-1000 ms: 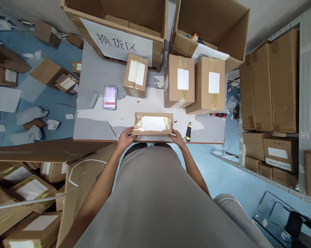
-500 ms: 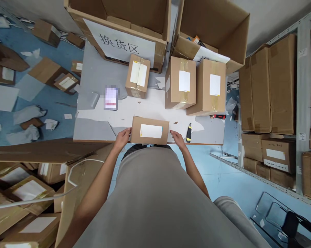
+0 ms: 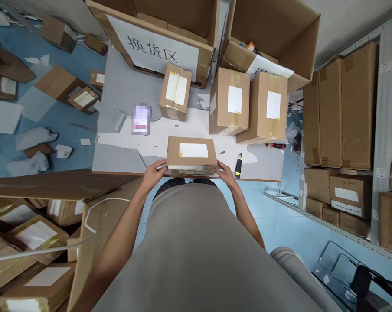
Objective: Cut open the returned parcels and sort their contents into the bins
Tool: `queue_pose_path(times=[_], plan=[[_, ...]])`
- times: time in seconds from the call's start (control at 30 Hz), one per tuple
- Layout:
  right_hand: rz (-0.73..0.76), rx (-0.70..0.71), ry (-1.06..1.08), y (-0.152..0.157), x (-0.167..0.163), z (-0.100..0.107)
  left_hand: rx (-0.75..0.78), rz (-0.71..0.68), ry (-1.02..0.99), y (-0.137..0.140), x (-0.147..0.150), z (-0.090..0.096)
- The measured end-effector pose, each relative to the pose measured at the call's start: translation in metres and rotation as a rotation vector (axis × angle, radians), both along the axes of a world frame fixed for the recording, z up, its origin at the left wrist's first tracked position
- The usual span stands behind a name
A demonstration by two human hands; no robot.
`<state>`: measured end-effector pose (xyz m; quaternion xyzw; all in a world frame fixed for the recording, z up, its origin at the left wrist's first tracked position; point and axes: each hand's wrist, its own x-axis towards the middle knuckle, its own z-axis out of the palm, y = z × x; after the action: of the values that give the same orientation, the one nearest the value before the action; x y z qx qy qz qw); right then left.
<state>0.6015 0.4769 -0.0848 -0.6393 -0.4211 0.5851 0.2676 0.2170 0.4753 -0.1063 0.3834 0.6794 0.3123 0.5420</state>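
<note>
A small cardboard box [image 3: 192,163] with a white label on top is at the table's near edge, right in front of me. Its taped front side faces me, and it appears tipped away. My left hand [image 3: 155,173] grips its left end near the lower corner. At the opposite end, my right hand [image 3: 225,172] has its fingers against the lower right corner. Between them the two hands hold the box. A yellow and black box cutter [image 3: 238,166] lies just right of my right hand.
Three taped boxes stand farther back: one box [image 3: 175,92] in the middle, another box [image 3: 229,102] and a third box [image 3: 264,108] at right. Two large open cartons, a left carton [image 3: 207,60] and a right carton [image 3: 296,47], rise behind. A red-handled tool [image 3: 276,146] lies at right.
The box's top has tilted and shifted away from me, bringing its taped front side into view. My hands have closed in on its two ends.
</note>
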Motion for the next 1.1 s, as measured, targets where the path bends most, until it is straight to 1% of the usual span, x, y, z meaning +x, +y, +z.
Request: queue_pose_path(times=[0.13,0.27,0.37,0.47,0.57,0.7,0.77,0.83,0.9,0.93,1.0,1.1], plan=[[-0.045,0.059,-0.090,0.025,0.000,0.004,0.089,0.059,-0.016,0.024,0.012,0.013],[-0.123,0.038,-0.159,0.038,-0.014,-0.004,0.121,0.066,0.003,0.043,0.024,0.013],[-0.168,0.012,-0.165,0.034,-0.018,-0.010,0.119,0.063,0.024,0.045,0.026,0.013],[-0.190,-0.031,-0.119,0.022,-0.010,-0.010,0.120,0.030,0.050,0.035,0.029,0.025],[-0.246,-0.082,-0.086,0.009,0.008,-0.008,0.152,-0.068,0.091,0.021,0.042,0.050],[-0.379,-0.112,-0.111,-0.002,0.034,-0.006,0.297,-0.293,0.097,0.008,0.072,0.089],[-0.417,-0.111,-0.137,-0.004,0.041,-0.005,0.345,-0.401,0.086,0.006,0.088,0.102],[-0.426,-0.105,-0.157,-0.003,0.045,-0.005,0.360,-0.479,0.103,0.006,0.099,0.110],[-0.423,-0.098,-0.169,-0.002,0.045,-0.004,0.364,-0.506,0.155,0.007,0.104,0.112],[-0.421,-0.093,-0.172,-0.001,0.043,-0.003,0.361,-0.498,0.186,0.007,0.104,0.112],[-0.413,-0.085,-0.170,0.001,0.038,-0.001,0.346,-0.441,0.248,0.009,0.098,0.108],[-0.388,-0.053,-0.178,0.005,0.024,0.003,0.295,-0.305,0.332,0.013,0.080,0.094]])
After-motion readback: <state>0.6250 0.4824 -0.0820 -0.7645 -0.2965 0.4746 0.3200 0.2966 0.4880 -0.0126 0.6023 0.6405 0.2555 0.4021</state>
